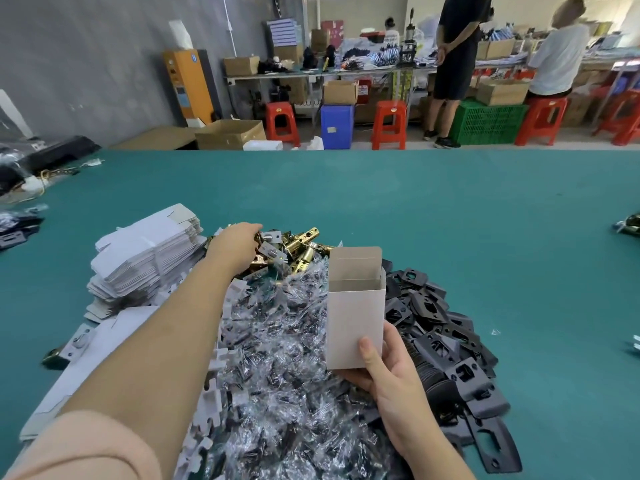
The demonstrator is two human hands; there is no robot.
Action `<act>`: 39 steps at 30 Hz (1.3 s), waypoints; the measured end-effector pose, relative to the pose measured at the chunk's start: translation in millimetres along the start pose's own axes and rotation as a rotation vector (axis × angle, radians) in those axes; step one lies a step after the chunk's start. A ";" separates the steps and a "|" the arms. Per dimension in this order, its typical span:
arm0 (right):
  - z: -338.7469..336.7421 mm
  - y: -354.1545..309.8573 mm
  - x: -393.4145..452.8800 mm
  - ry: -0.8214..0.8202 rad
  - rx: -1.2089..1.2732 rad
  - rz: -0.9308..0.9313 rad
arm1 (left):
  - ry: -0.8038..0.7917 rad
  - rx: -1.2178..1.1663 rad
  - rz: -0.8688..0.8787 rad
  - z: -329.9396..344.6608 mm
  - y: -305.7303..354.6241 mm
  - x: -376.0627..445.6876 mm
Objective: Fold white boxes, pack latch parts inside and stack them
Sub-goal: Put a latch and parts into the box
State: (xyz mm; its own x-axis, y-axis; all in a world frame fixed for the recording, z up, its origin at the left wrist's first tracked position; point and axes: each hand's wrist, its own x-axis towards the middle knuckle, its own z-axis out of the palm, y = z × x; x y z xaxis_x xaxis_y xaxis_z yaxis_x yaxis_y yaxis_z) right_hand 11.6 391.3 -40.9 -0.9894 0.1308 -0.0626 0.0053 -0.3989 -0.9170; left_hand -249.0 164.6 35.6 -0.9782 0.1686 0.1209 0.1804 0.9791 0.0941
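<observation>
Right hand (384, 368) grips the upright, open-topped white box (355, 320); left hand (237, 242) reaches into brass latches (298, 247) — grip unclear — on a green table (485, 220).

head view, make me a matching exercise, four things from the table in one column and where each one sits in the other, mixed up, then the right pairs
Things
1. open white box
2. stack of flat white boxes
3. brass latch parts
4. black plates

Places
A. heaped on the green table, to the right of the box
B. under the fingers of the left hand
C. upright in the right hand
D. piled on the left, beside the left forearm

Pairs: 1-C, 2-D, 3-B, 4-A
</observation>
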 end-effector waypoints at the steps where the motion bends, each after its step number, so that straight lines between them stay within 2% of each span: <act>1: -0.1 0.7 0.3 -0.001 0.006 0.001 | 0.014 0.003 -0.007 -0.4 -0.9 1.0; 18: 0.7 0.7 -0.6 0.000 0.020 0.009 | 0.235 -0.048 0.012 -2.9 -24.6 -19.2; 20: 0.2 0.6 -0.4 0.001 0.021 0.011 | 0.302 -0.032 0.045 -1.5 -20.9 -28.4; 24: -0.5 1.4 0.9 0.001 0.013 0.015 | 0.502 0.000 0.248 6.1 -14.2 -52.8; 26: -0.4 1.7 1.1 0.001 0.006 0.012 | 0.591 -0.050 0.264 8.0 -14.5 -60.6; 28: -0.4 1.7 0.7 -0.001 0.001 0.006 | 0.590 -0.154 0.164 4.2 -14.3 -63.3; 31: -0.5 2.0 0.1 -0.011 -0.004 -0.002 | 0.609 -0.434 -0.068 -8.5 -13.7 -58.4; 35: -0.9 2.4 -0.2 -0.020 -0.024 -0.017 | 0.507 -1.016 -0.382 -34.8 -16.4 -60.8; 37: -0.8 2.8 -0.4 -0.028 -0.054 -0.027 | 0.426 -1.187 -0.405 -45.4 -16.3 -73.1; 39: -0.9 3.9 -0.6 -0.028 -0.067 -0.032 | 0.360 -1.085 -0.312 -52.2 -13.0 -89.5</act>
State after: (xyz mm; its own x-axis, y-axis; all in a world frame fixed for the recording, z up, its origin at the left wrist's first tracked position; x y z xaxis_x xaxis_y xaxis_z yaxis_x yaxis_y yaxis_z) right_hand 12.4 390.5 -44.8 -0.9930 0.1162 -0.0228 -0.0173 -0.3329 -0.9428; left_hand -158.4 130.9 75.1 -0.9414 -0.2720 0.1995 0.1019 0.3346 0.9368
